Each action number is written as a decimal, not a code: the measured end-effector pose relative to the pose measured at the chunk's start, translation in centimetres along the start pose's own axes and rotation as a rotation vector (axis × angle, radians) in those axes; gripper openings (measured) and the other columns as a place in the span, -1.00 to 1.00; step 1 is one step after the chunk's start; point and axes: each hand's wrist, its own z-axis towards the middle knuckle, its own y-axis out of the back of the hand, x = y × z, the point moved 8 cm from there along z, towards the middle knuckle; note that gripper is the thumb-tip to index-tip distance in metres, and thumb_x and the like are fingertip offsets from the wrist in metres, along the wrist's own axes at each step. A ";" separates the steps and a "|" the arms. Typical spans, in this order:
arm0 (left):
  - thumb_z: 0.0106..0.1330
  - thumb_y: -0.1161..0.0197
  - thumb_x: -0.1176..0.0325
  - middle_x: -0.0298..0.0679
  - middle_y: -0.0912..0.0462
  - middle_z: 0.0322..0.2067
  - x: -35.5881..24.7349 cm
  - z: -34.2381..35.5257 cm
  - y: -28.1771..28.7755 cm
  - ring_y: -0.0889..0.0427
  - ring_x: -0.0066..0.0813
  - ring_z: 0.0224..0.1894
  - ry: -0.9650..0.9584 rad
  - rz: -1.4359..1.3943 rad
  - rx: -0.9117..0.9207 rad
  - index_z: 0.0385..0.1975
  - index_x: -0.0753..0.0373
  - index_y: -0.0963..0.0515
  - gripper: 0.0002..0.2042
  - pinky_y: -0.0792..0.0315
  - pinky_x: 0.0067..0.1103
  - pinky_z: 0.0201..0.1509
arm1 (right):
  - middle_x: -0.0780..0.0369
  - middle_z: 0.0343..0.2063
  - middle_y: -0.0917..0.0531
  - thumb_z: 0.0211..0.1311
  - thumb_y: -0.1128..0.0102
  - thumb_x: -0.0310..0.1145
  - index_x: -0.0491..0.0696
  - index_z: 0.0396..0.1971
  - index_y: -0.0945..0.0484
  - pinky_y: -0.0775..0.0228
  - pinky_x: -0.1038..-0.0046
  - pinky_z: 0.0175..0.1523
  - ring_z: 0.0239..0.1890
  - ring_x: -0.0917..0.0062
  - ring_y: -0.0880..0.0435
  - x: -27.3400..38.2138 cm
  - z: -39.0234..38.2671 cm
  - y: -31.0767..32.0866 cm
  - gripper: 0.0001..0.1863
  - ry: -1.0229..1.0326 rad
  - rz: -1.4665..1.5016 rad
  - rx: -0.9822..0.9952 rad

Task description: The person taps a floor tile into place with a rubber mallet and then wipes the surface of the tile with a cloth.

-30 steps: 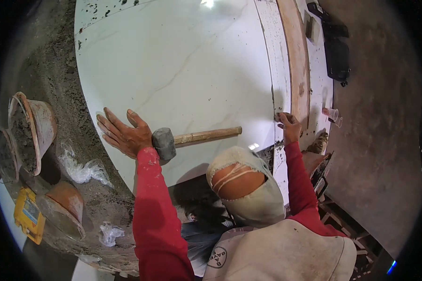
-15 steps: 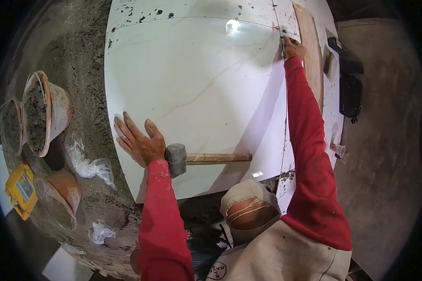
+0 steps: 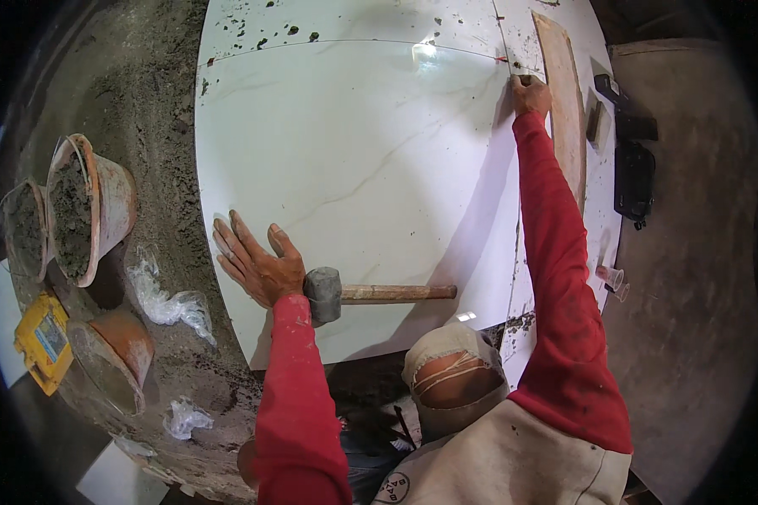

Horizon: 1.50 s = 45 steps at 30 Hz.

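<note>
My left hand (image 3: pixel 259 265) rests with fingers spread on the large white veined tile (image 3: pixel 337 143), near its lower left edge. Just right of that wrist lies a rubber mallet (image 3: pixel 323 295), grey head and wooden handle. My right hand (image 3: pixel 531 96) is stretched to the far right edge of the tile, fingers bent together at the seam; what they hold, if anything, is hidden. A small red piece (image 3: pixel 501 59) sits slightly above it where the joints cross. A long tan board (image 3: pixel 564 126) lies right of the seam.
On gritty mortar at left are buckets of grey mix (image 3: pixel 93 210), another bucket (image 3: pixel 130 353), crumpled plastic (image 3: pixel 168 299) and a yellow tool (image 3: pixel 42 345). At right are a black case (image 3: pixel 633 181), plastic cups (image 3: pixel 611 278) and a concrete floor (image 3: pixel 682 353).
My right hand has moved far forward along the seam since a second ago, its arm now stretched out. My left hand stays spread on the tile, and the view has shifted.
</note>
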 end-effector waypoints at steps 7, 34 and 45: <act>0.44 -0.04 0.06 -0.11 -0.10 0.52 -0.1 0.2 0.2 -0.04 -0.14 0.57 0.000 -0.007 -0.008 0.49 0.08 -0.18 -0.36 0.04 -0.09 0.59 | 0.03 -0.30 -0.78 0.08 -0.36 -0.10 0.00 -0.32 -0.80 -0.60 0.21 0.02 -0.16 0.15 -0.78 0.4 1.5 -0.8 -0.70 0.026 -0.186 0.063; 0.48 -0.04 0.04 -0.14 -0.11 0.51 -0.6 -0.6 -0.1 -0.05 -0.15 0.56 0.002 0.019 -0.012 0.49 0.09 -0.17 -0.39 0.02 -0.14 0.59 | 0.17 -0.09 -0.59 0.11 -0.40 -0.13 -0.01 0.08 -0.51 -0.39 0.18 0.05 -0.02 0.27 -0.58 9.5 -44.6 10.8 -0.45 0.704 0.278 0.701; 0.51 0.05 0.19 -0.07 -0.02 0.55 -4.0 0.0 -1.2 0.06 -0.10 0.59 -0.404 -0.049 0.140 0.54 0.21 -0.02 -0.36 0.21 -0.09 0.61 | -0.05 -0.25 -0.54 0.43 -0.04 -0.41 -0.18 -0.05 -0.44 -0.53 0.08 -0.35 -0.35 0.02 -0.65 11.0 -33.2 6.4 -0.79 0.236 0.648 0.632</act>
